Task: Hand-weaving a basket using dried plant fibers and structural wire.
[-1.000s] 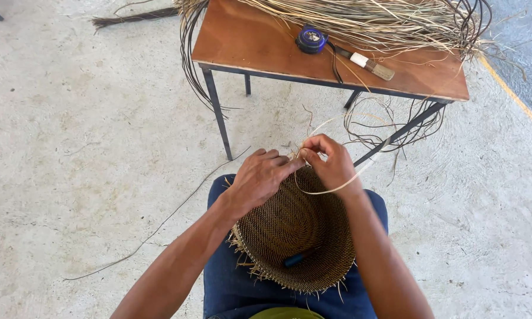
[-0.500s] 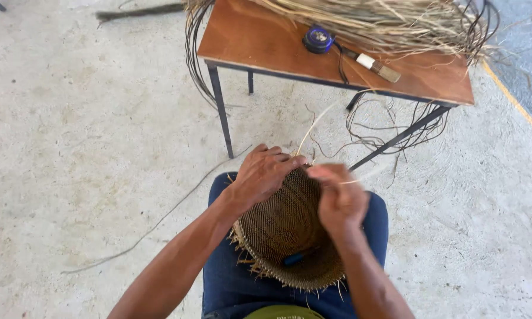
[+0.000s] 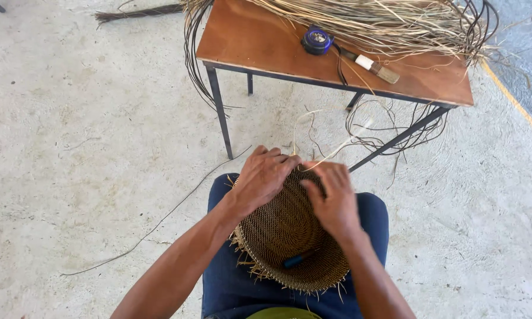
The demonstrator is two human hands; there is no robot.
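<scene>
A half-woven brown basket (image 3: 284,233) rests on my lap, its open side up and frayed ends along its near rim. My left hand (image 3: 265,176) grips the far rim of the basket. My right hand (image 3: 334,198) lies over the rim beside it, pinching a pale straw strand (image 3: 337,150) that runs up and away toward the table. A small dark blue tool (image 3: 298,259) lies inside the basket.
A brown wooden table (image 3: 260,41) on dark metal legs stands just ahead, holding a bundle of dried reeds (image 3: 390,20), a blue round tape (image 3: 317,40) and a knife with a wooden handle (image 3: 372,65). Loose strands trail on the concrete floor (image 3: 89,153).
My right hand has dropped from above the rim onto the basket, pulling the pale strand down with it. My left hand has stayed on the far rim.
</scene>
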